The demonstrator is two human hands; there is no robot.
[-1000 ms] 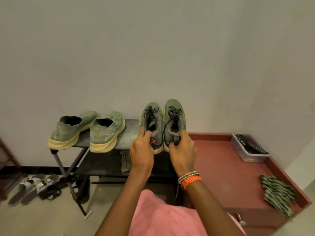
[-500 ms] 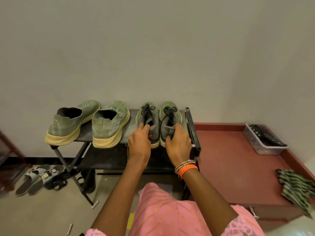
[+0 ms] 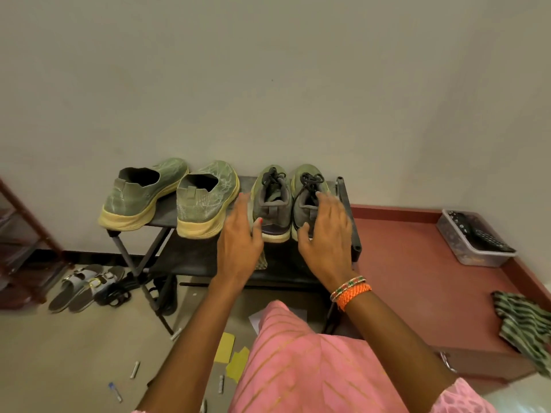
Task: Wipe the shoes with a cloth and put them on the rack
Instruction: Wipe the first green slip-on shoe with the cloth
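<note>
Shoes (image 3: 290, 201) on rack (image 3: 347, 204) show no readable writing.

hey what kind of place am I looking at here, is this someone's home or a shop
Most likely a home entryway or hallway corner. A small black shoe rack against a plain wall holds two pairs of sneakers, sandals lie on the floor beside it, and a low red cabinet carries a plastic tub.
</note>
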